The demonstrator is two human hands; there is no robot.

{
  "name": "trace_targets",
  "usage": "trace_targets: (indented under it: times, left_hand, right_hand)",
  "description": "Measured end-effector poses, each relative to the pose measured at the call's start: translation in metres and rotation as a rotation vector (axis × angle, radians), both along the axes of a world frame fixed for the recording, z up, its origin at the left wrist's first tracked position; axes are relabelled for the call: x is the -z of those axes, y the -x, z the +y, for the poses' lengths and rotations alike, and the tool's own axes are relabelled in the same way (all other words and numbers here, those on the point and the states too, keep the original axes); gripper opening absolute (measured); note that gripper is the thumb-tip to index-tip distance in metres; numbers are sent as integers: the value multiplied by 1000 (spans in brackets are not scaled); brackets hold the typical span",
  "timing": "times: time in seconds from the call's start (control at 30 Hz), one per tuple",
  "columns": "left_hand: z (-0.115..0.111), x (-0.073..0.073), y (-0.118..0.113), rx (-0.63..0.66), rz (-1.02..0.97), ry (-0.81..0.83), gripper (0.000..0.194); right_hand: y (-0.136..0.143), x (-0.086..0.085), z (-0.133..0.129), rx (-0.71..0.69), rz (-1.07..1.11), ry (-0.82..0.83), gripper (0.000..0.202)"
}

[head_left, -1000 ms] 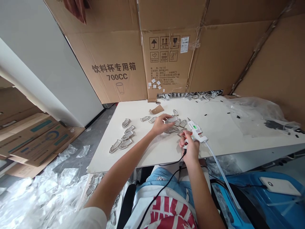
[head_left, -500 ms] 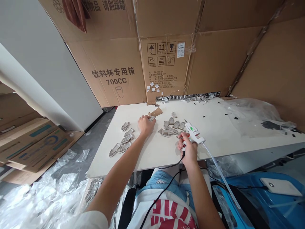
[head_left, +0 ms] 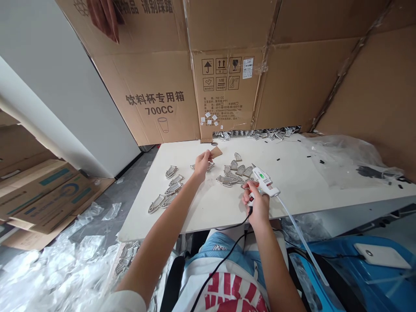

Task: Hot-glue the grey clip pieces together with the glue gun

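My left hand [head_left: 203, 164] is closed at the left end of a small brown cardboard piece [head_left: 216, 152], thumb and fingers pinching its edge. Metal clasp-like pieces lie partly hidden beside and behind this hand. In my right hand [head_left: 256, 201] is a white hot glue gun [head_left: 264, 179], its nozzle pointing up and left and a long glue stick trailing from its back. Several silvery metal pieces [head_left: 240, 170] lie in a cluster just left of the nozzle. Another group of metal pieces [head_left: 173, 188] rests on the table left of my left forearm.
Cardboard walls [head_left: 227, 26] rise behind the white table [head_left: 208, 208]. More metal parts [head_left: 276, 133] are heaped at its back edge. A clear plastic bag [head_left: 344, 160] and small black bits lie on the right. A black cable [head_left: 227, 255] hangs across my lap.
My left hand has let go of a metal piece on the table and shifted slightly up, closing on the cardboard piece's edge. My right hand and the glue gun have stayed in place.
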State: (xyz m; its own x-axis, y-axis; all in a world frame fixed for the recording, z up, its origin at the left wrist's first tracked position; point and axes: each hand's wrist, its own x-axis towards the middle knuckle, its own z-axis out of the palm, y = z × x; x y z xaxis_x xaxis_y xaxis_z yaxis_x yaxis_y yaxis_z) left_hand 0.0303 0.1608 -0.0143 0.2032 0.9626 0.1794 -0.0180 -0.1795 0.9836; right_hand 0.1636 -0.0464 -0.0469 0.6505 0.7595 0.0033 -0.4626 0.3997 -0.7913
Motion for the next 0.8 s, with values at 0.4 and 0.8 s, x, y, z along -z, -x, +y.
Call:
trace_targets:
  times: [0.4,0.8]
  left_hand:
    - [-23,6,-17,344,42,-119,50]
    - [-28,6,-16,424,101,-155,51]
  right_hand:
    - [0,1,0,-9,16,-11,43]
    - [-1,3,1,-14,19,-4,41]
